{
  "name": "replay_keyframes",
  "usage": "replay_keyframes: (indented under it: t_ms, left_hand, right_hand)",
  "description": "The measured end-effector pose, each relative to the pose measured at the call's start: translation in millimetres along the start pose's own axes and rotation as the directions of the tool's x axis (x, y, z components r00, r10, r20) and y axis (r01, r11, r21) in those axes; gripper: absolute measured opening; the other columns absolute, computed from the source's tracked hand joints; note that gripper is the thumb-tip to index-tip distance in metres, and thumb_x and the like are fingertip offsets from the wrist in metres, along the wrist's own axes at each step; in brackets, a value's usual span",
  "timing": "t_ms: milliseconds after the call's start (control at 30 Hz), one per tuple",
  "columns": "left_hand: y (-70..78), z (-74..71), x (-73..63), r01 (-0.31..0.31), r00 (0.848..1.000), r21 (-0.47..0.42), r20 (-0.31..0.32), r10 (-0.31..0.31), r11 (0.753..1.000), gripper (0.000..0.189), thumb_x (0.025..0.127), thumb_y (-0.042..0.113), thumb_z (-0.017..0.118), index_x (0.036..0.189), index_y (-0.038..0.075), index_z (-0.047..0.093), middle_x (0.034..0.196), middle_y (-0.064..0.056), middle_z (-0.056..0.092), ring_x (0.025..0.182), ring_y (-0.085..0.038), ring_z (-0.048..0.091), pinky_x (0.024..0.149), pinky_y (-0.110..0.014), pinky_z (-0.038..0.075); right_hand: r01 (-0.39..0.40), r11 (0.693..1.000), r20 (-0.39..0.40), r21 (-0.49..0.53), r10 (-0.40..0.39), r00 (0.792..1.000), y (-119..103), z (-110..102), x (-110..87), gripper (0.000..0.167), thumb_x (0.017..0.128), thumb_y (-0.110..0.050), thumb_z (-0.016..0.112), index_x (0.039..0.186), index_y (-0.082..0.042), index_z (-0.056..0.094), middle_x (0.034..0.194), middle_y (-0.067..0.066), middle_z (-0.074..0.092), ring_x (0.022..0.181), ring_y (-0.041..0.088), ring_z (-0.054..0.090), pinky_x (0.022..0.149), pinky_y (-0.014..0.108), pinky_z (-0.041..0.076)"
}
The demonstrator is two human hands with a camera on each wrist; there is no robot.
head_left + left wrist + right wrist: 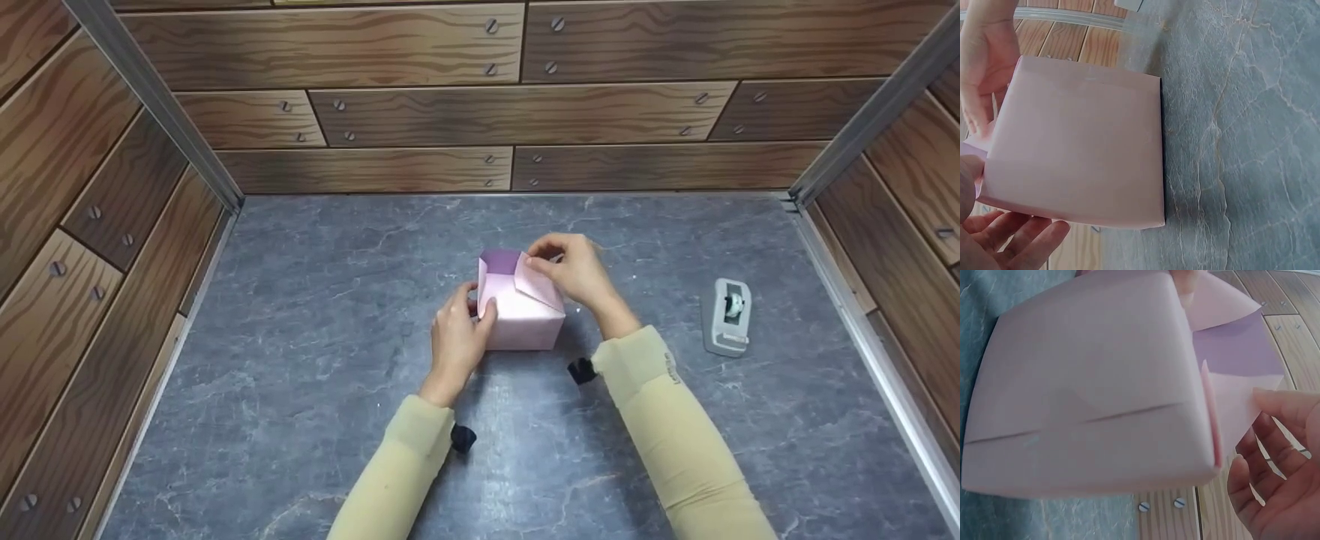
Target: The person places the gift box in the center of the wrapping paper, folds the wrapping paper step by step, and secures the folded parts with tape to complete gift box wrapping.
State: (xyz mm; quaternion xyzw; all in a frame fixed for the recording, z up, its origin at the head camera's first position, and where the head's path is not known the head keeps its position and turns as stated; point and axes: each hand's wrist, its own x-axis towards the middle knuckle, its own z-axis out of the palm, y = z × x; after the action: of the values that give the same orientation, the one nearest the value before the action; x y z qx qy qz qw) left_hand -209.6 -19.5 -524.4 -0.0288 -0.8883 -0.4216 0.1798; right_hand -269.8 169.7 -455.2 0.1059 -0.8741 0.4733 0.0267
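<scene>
A pink paper box (525, 330) with a purple inside stands on the grey marbled surface, its top partly open. My left hand (455, 341) grips its left side, thumb at the near top edge and fingers on the side wall. At the top right, my right hand (576, 274) pinches a folded flap (1235, 399) between thumb and forefinger. The right wrist view shows a long seam across one wall of the box (1084, 371) and the purple inside behind the flap. In the left wrist view another wall (1078, 140) looks smooth and whole.
A grey tape dispenser (729, 337) with a roll in it stands to the right of the box. Wood-patterned panels (420, 112) wall the surface at the back and both sides, with metal edging (877, 330) along the right.
</scene>
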Motion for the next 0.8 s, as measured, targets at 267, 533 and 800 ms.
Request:
replay_keyframes:
  t_ms: [267, 533, 800]
  left_hand:
    - [-1.2, 0.6, -0.5, -0.002, 1.000, -0.009, -0.008, 0.002, 1.000, 0.035, 0.091, 0.029, 0.067, 0.116, 0.005, 0.066, 0.089, -0.006, 0.071, 0.078, -0.016, 0.069, 0.070, -0.037, 0.056]
    - [-1.6, 1.6, 0.6, -0.002, 1.000, -0.014, -0.005, 0.002, 1.000, 0.035, 0.091, 0.029, 0.067, 0.117, 0.006, 0.066, 0.089, -0.005, 0.072, 0.079, -0.016, 0.069, 0.070, -0.037, 0.056]
    - [-0.4, 1.5, 0.2, 0.011, 1.000, -0.008, 0.005, -0.011, 1.000, 0.034, 0.091, 0.028, 0.067, 0.117, 0.006, 0.066, 0.088, -0.004, 0.071, 0.078, -0.015, 0.068, 0.070, -0.035, 0.056]
  right_hand:
    - [0.022, 0.999, -0.005, 0.026, -0.022, 1.000, -7, 4, 3.4, 0.006, 0.087, -0.004, 0.071, 0.092, -0.001, 0.073, 0.087, 0.008, 0.070, 0.078, 0.024, 0.061, 0.068, 0.029, 0.048]
    - [0.066, 0.997, -0.033, 0.048, -0.064, 0.997, -3, 4, 3.9, 0.006, 0.087, -0.005, 0.073, 0.092, -0.002, 0.074, 0.084, 0.007, 0.070, 0.074, 0.018, 0.057, 0.064, 0.027, 0.046]
    - [0.035, 0.997, -0.003, 0.065, -0.035, 0.999, 14, 1, -2.2, 0.015, 0.087, -0.007, 0.073, 0.099, 0.002, 0.073, 0.091, 0.011, 0.070, 0.081, 0.021, 0.060, 0.070, 0.029, 0.047]
